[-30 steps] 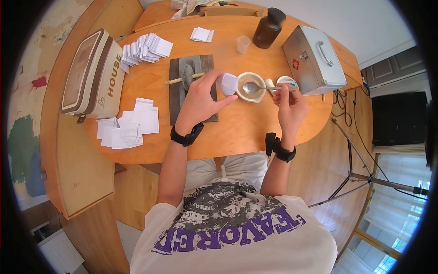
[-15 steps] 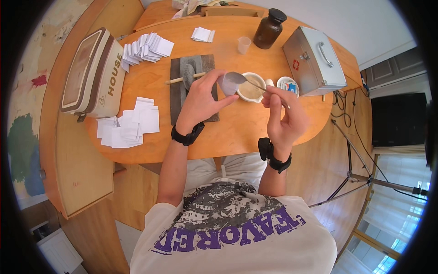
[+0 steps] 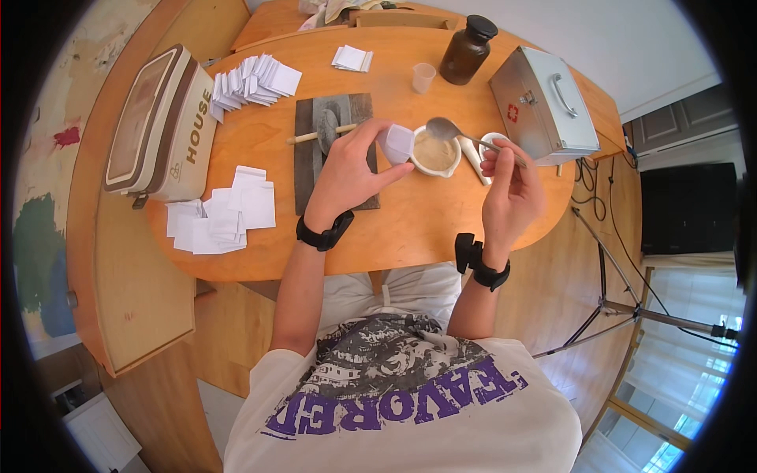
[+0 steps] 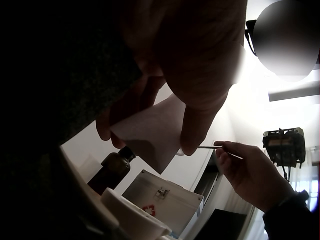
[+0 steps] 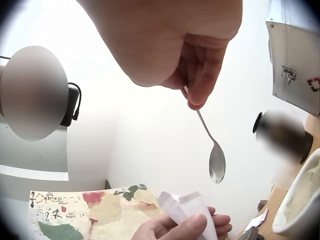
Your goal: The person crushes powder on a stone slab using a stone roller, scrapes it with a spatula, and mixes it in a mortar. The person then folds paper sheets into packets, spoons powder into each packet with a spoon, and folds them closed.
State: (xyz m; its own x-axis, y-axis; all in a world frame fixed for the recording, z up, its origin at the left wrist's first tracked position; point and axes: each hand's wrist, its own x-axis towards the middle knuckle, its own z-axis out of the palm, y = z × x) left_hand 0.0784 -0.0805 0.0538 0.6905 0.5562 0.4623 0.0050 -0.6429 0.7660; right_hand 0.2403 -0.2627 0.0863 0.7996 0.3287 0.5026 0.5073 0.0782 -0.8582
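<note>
My left hand [image 3: 347, 177] holds a small folded white paper pouch [image 3: 396, 144] between thumb and fingers, beside the mortar. In the right wrist view the mouth of the pouch [image 5: 186, 202] faces up. A metal spoon [image 3: 443, 128] is pinched by its handle in my right hand [image 3: 511, 189]. Its bowl overlaps the far rim of the white mortar [image 3: 439, 173] in the head view, and in the right wrist view the spoon bowl [image 5: 217, 162] hangs above the pouch. Pale beige powder [image 3: 432, 150] lies in the mortar. Right of it is a white pestle [image 3: 475, 162].
A small white dish [image 3: 487, 142] and a silver first-aid case [image 3: 544, 102] stand right. Behind are a brown bottle [image 3: 468, 55] and a plastic cup [image 3: 423, 77]. A stone wheel [image 3: 328, 130] on a dark board [image 3: 309, 185], paper stacks [image 3: 256, 83] and a cream box [image 3: 177, 142] lie left.
The spoon went from inside the mortar to over the paper pouch, then back right to above the mortar's far side. My left hand has stayed in place with the pouch.
</note>
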